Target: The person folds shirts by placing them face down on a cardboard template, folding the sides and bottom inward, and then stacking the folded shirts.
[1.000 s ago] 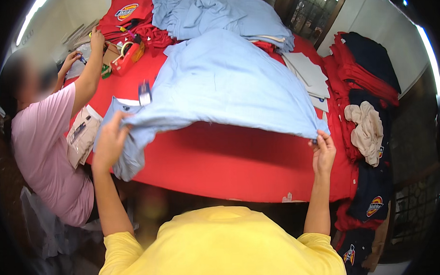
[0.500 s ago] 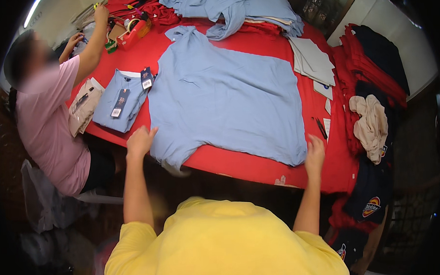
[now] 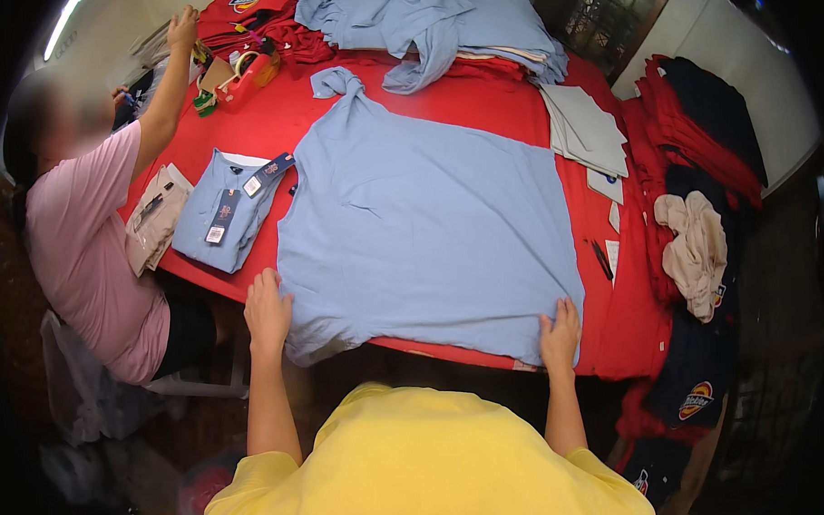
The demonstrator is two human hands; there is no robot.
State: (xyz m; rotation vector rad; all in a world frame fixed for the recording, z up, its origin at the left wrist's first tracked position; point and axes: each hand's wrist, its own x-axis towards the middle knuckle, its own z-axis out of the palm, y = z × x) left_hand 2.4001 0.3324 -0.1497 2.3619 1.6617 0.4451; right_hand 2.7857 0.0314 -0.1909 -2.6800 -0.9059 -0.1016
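Observation:
A light blue shirt (image 3: 429,221) lies spread across the red-covered table (image 3: 605,314), its collar side to the left and some creases in the middle. One sleeve points to the far side, and the other bunches at the near left edge. Beside that near left part is my left hand (image 3: 268,312), fingers apart and nothing visible in it. My right hand (image 3: 561,336) rests on the shirt's near right corner with thumb and fingers spread. A folded light blue shirt (image 3: 212,205) with dark hang tags sits to the left.
A co-worker in a pink top (image 3: 94,241) sits at the left, one arm raised. Beige folded garments (image 3: 157,221), a red tape dispenser (image 3: 250,80), piled blue garments (image 3: 476,19), white sheets (image 3: 584,129), a black pen (image 3: 602,260) and red stacks (image 3: 688,112) surround the shirt.
The spread shirt has shifted toward me, its near right corner now by the table edge. My right hand has come down onto that corner; my left hand stays near the shirt's left side.

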